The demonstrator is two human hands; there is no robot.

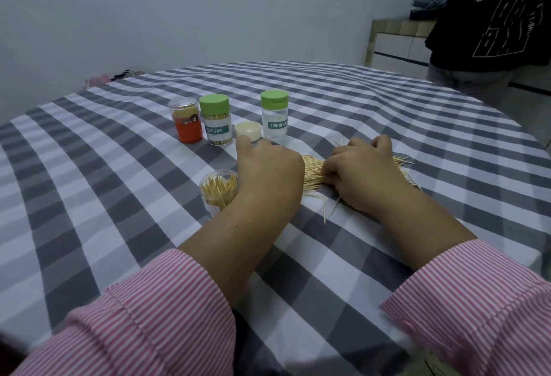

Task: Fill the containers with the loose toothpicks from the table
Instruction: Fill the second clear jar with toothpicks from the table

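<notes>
Toothpicks [313, 174] are lying in a loose bundle on the checked tablecloth [119, 196], right between the two hands, with a few strays poking out past the right wrist and toward the near edge. Around them: a second person in a black printed shirt [489, 26] stands at the far right of the table, and a tiled counter [396, 38] sits behind. The left hand [268, 173] sits in front of the open clear container [219, 193] and hides its right side.

Containers: that open one is about half full of toothpicks standing on end. Further back there's an orange jar [186, 122] with a clear lid, a green-capped jar [215, 120] packed full, a loose cream cap [248, 131] lying open side up, and a second green-capped jar [274, 116] that looks empty (label reads TOOTHPICK).

The bundle's long axis runs roughly left-right across the table, slightly tilted, tips sticking out on the right.

The right hand [363, 173] has its fingers curled down onto the bundle, gripping it. The left hand rests on the cloth with fingers bent under; can't tell if it's pinching anything.
</notes>
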